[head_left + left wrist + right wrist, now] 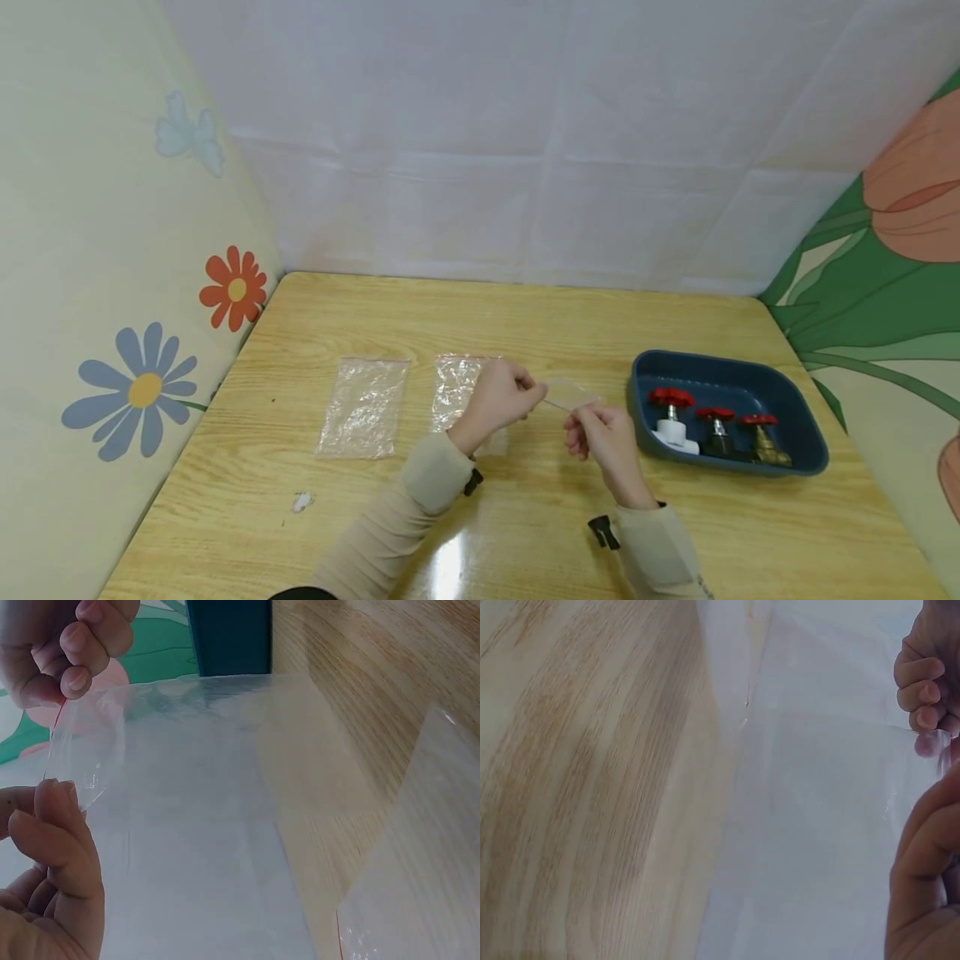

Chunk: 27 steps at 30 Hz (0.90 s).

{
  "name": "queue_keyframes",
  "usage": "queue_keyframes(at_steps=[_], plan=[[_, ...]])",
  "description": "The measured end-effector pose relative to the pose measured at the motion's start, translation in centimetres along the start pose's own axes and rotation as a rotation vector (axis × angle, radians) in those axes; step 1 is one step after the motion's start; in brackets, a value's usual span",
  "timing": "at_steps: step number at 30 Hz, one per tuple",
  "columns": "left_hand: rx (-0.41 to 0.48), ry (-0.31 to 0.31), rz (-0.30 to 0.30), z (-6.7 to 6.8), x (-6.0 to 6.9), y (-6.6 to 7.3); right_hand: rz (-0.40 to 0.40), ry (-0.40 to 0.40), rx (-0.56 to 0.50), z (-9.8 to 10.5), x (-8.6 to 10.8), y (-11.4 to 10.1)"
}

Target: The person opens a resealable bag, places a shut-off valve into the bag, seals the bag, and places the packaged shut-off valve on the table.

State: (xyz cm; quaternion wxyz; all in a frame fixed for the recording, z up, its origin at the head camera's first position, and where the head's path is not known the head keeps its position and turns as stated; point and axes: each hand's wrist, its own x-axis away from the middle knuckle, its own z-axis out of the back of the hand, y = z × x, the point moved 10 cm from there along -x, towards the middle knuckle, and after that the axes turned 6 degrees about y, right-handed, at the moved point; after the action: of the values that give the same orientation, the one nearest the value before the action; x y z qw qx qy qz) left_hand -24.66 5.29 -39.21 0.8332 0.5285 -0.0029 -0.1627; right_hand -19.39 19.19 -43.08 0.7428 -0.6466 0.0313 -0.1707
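Observation:
Between the two hands hangs a transparent zip-lock bag (572, 392) with a thin red line along its mouth, held above the table. My left hand (501, 398) pinches the bag's top edge with thumb and forefinger. A short way to the right, my right hand (606, 437) pinches the same edge. In the left wrist view the bag (195, 765) hangs flat, and nothing shows inside it. A second zip-lock bag (452, 390) lies on the table, partly hidden by the left hand. Farther left lies a third zip-lock bag (365, 408).
A dark blue plastic tub (720, 379) stands right of the right hand. In it are three valves with red handwheels: a white one (671, 427), a black one (718, 440) and a brass one (768, 448). A white cloth (465, 167) hangs behind the wooden table (390, 317).

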Motion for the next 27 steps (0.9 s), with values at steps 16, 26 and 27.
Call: queue_keyframes(at_steps=[16,26,27], plan=[[-0.017,0.06,-0.003,0.0,-0.1,0.2,0.094,0.022,0.125,1.1,0.3,-1.1],[-0.03,0.064,0.005,0.1,-0.1,0.2,0.31,0.03,0.39,2.6,0.8,-3.0],[-0.03,0.063,0.0,0.1,-0.1,0.3,0.336,0.031,0.419,2.7,0.9,-3.2]])
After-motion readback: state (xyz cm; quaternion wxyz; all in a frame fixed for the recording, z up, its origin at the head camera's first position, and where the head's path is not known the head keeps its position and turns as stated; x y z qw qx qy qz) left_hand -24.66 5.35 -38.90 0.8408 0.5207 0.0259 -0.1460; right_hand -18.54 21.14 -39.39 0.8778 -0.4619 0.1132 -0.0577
